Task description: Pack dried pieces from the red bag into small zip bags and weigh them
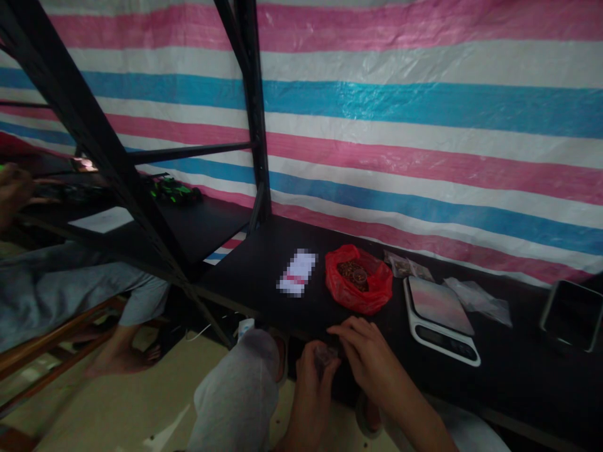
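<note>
My left hand [311,371] is just in front of the table edge, its fingers closed around a small clear plastic piece [324,356]; whether that is a bag or a cup I cannot tell. My right hand [363,349] is beside it, fingers stretched leftward over the table edge, with nothing visible in them. Behind both hands sits a red plastic bag [335,290], rolled open, holding small brown pieces [347,270] and a small clear round cup [360,276]. A white digital scale [440,314] lies right of the bag, its plate bare.
Clear plastic bags [478,300] and a packet [407,266] lie behind the scale. A dark-screened device [572,316] is far right. A blurred-out paper [298,274] lies left. Beyond the black shelf post [257,119] are a green toy car [173,190] and another person's hand [14,191].
</note>
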Demonstrator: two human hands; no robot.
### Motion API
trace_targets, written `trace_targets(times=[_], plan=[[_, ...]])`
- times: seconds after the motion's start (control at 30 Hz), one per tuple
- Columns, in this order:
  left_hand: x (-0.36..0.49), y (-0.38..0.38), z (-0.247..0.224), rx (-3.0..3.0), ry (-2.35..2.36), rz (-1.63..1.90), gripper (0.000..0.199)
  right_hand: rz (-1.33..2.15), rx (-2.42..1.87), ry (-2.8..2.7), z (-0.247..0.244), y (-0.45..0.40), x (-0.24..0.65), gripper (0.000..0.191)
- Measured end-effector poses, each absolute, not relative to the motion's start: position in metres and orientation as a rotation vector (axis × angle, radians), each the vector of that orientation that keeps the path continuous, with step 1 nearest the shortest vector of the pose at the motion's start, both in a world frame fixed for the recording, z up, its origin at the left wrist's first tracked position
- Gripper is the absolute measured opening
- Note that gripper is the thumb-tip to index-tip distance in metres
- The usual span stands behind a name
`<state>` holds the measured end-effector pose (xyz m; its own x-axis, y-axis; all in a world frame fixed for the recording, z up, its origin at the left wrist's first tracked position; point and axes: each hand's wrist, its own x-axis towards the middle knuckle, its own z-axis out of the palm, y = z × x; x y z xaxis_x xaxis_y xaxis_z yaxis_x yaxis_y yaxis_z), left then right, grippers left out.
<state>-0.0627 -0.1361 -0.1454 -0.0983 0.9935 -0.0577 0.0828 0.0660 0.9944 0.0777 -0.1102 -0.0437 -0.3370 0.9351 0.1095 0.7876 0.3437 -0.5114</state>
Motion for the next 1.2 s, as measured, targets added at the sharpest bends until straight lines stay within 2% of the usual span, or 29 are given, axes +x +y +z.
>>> trace_targets(times=[0.2, 0.4, 0.53, 0.7, 0.83, 0.97, 1.07, 1.2], plan=[[-0.062, -0.135, -0.15, 1.156, 1.39, 1.193, 0.035, 0.455, -1.714, -2.21, -0.05, -0.103, 0.081, 0.033], [-0.061, -0.137, -0.149, 1.152, 1.353, 1.212, 0.039, 0.703, -1.475, -2.197, -0.044, -0.117, 0.07, 0.032], [-0.06, -0.144, -0.147, 1.114, 1.403, 1.193, 0.043, 0.489, -1.48, -2.087, -0.031, -0.093, 0.091, 0.029], [-0.06, -0.142, -0.124, 1.09, 1.3, 1.286, 0.043, 0.146, -1.774, -2.069, -0.004, -0.02, 0.13, 0.033], [-0.06, -0.091, -0.079, 1.309, 1.124, 1.217, 0.032, 0.189, -1.797, -2.179, 0.0, 0.021, 0.142, 0.035], [-0.055, -0.011, -0.043, 1.486, 1.005, 1.22, 0.033, 0.236, -1.762, -2.234, -0.009, 0.027, 0.138, 0.028], [-0.052, 0.03, -0.037, 1.58, 0.925, 1.147, 0.027, 0.239, -1.74, -2.232, -0.016, 0.023, 0.138, 0.027], [-0.055, 0.039, -0.05, 1.583, 0.926, 1.077, 0.023, 0.157, -1.788, -2.233, -0.02, 0.024, 0.147, 0.036]])
